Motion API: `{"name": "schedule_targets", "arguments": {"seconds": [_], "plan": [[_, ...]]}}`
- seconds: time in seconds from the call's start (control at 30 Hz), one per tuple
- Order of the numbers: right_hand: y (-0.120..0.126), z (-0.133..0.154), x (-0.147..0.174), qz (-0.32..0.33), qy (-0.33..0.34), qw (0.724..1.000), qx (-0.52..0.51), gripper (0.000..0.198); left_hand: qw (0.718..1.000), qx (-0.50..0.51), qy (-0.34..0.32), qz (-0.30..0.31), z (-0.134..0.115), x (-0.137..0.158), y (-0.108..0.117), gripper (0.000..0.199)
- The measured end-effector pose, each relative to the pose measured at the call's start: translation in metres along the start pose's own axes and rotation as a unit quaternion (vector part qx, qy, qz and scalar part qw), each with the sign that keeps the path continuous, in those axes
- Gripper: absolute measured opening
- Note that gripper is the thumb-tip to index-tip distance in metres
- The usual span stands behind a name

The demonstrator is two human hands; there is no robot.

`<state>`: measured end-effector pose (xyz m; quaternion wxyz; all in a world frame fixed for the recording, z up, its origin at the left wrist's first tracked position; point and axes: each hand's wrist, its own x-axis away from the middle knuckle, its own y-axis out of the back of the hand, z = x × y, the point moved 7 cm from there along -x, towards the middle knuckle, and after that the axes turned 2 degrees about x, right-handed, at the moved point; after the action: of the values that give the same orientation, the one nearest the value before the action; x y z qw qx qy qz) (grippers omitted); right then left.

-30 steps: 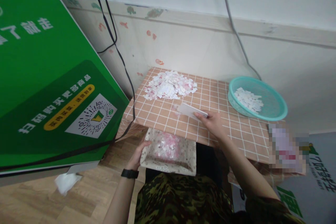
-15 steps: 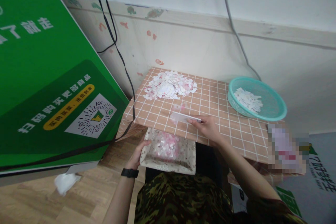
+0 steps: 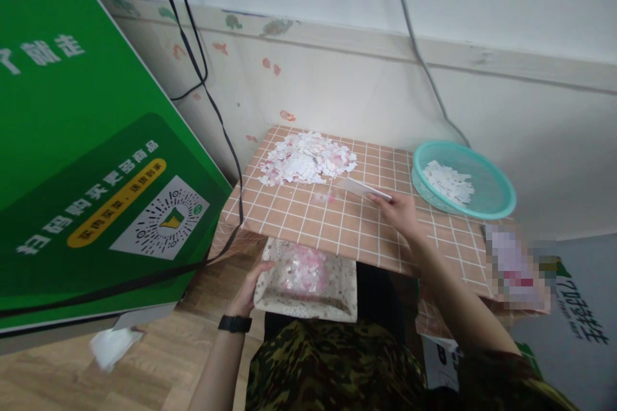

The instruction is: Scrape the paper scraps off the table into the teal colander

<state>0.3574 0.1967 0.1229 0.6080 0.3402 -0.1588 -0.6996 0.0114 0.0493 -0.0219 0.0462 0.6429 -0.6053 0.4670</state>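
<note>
My left hand point(image 3: 249, 287) grips the left rim of a square speckled dish point(image 3: 308, 313), held just below the table's front edge. Inside it lie pink and clear scraps point(image 3: 304, 270). Over the checked tablecloth point(image 3: 357, 231), my right hand point(image 3: 399, 210) is closed on a flat white card point(image 3: 359, 188), tilted with its far end pointing left. A few pinkish bits point(image 3: 324, 196) lie on the cloth left of the card. Behind them spreads a heap of small white and pink paper-like pieces point(image 3: 308, 159).
A turquoise mesh basket point(image 3: 504, 196) with white pieces point(image 3: 448, 183) stands at the table's right. Beyond the left edge is a green printed panel point(image 3: 96, 141), with a dark strap point(image 3: 216, 103) hanging before it. White crumpled material point(image 3: 113, 347) lies on the floor.
My right hand has moved away from the front edge, back and to the right, with the white card. Fewer bits lie near the edge. The dish stays in my left hand.
</note>
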Motion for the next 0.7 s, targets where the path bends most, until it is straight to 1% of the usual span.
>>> {"name": "schedule_targets", "arguments": {"seconds": [0.07,0.13,0.23,0.33,0.5,0.63,0.7], "plan": [[-0.005,-0.009,-0.011,0.013,0.008,1.0,0.0,0.041,1.0,0.005,0.005,0.008,0.001,0.0,-0.002,0.043],[-0.009,-0.009,-0.013,0.032,0.02,0.999,0.0,0.039,1.0,0.005,0.008,0.01,0.002,0.0,-0.002,0.041],[-0.008,-0.002,-0.006,0.06,0.035,0.998,0.001,0.036,1.0,-0.001,0.0,0.006,0.001,0.0,-0.002,0.04],[-0.003,0.004,0.005,0.095,0.035,0.995,-0.003,0.036,1.0,-0.008,-0.005,0.002,0.001,0.0,-0.002,0.04],[0.008,0.01,0.012,0.065,0.025,0.997,-0.014,0.034,1.0,-0.008,-0.002,0.008,0.001,0.0,-0.004,0.04],[0.001,0.018,0.015,0.121,0.035,0.992,-0.007,0.033,1.0,-0.004,-0.007,0.01,0.0,0.002,-0.005,0.04],[-0.001,0.021,0.015,0.125,0.038,0.991,-0.001,0.033,1.0,0.0,-0.012,0.01,-0.001,0.002,-0.006,0.04]]}}
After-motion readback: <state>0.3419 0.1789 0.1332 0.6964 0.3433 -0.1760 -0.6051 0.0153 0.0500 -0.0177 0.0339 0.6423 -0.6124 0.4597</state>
